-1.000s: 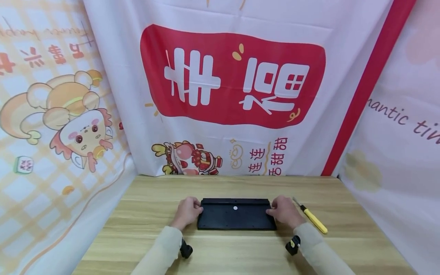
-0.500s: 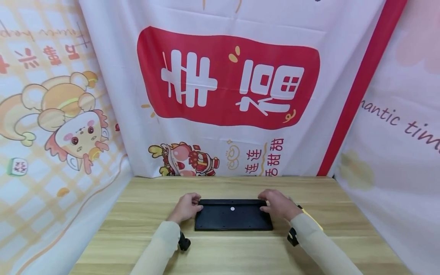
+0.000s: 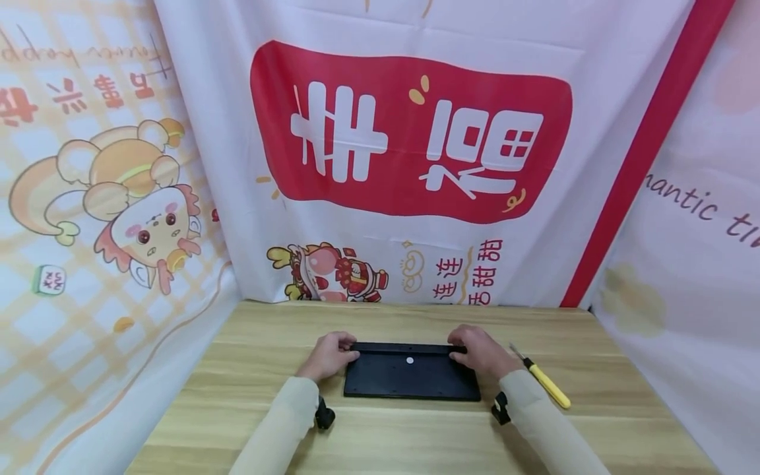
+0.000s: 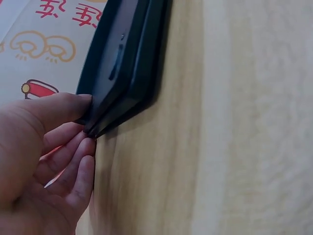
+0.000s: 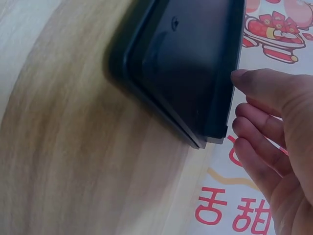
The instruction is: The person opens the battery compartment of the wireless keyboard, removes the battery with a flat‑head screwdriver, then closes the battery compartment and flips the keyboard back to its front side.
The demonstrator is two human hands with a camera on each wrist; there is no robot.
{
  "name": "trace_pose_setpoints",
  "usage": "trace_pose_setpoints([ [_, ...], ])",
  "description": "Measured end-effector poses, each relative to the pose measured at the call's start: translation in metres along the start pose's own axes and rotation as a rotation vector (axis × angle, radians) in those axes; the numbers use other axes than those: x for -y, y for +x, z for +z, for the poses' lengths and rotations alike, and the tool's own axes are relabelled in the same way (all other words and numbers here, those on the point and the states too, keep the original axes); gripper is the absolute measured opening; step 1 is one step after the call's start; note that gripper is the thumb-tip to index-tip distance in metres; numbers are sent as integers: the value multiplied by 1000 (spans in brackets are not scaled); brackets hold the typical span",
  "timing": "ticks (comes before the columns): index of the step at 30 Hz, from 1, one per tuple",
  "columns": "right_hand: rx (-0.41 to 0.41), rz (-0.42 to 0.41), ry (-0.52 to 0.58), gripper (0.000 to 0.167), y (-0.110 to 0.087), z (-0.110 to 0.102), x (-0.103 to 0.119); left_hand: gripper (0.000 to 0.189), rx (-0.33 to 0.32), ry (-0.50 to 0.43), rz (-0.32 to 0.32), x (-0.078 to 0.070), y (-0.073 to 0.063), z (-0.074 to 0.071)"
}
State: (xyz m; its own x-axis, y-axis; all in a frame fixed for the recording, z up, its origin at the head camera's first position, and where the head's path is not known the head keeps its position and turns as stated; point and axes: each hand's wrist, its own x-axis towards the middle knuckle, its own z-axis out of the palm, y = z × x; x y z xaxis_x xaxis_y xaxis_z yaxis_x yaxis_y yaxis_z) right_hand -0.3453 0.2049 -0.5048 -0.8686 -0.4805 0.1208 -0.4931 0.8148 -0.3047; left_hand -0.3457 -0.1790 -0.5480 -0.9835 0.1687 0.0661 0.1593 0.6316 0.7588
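A black keyboard (image 3: 410, 379) lies underside up on the wooden table, with a raised ridge along its far edge and a small white round sticker near the middle. My left hand (image 3: 329, 356) pinches its far left corner, thumb on top and the other fingers curled at the side, as the left wrist view also shows. At the far right corner, my right hand (image 3: 483, 353) holds the ridge between thumb and fingers. In the right wrist view the thumb touches the rim and the index finger is mostly hidden. A yellow-handled screwdriver (image 3: 549, 384) lies right of that hand.
The wooden table (image 3: 249, 409) ends at a white cloth backdrop (image 3: 255, 264) with red lettering. Printed cloths hang on the left side (image 3: 71, 369) and right side (image 3: 683, 277).
Both hands have slid from the keyboard's side edges up to its far corners. The right hand has moved slightly away from the screwdriver. The keyboard stays flat on the table.
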Motion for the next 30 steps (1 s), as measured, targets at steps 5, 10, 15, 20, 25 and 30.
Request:
trace_pose_setpoints([
  [5, -27, -38, -2, 11, 2, 0, -2, 29, -16, -3, -7, -4, 1, -3],
  [10, -31, -87, -24, 10, 3, 0, -4, 28, -8, 13, -5, -6, 1, -4],
  [15, 11, -89, -47, 9, 7, -1, -4, 28, 3, 20, -13, -4, 1, -1],
  [20, 95, -66, -79, 10, 15, -7, -1, 29, 9, 29, -12, -6, 0, 0],
  [25, 187, -44, -65, 9, 22, -17, 3, 28, 13, 32, -16, -6, 1, 0],
  [30, 283, 41, -19, 13, 34, -26, 7, 28, 17, 28, -17, -6, 2, 0],
])
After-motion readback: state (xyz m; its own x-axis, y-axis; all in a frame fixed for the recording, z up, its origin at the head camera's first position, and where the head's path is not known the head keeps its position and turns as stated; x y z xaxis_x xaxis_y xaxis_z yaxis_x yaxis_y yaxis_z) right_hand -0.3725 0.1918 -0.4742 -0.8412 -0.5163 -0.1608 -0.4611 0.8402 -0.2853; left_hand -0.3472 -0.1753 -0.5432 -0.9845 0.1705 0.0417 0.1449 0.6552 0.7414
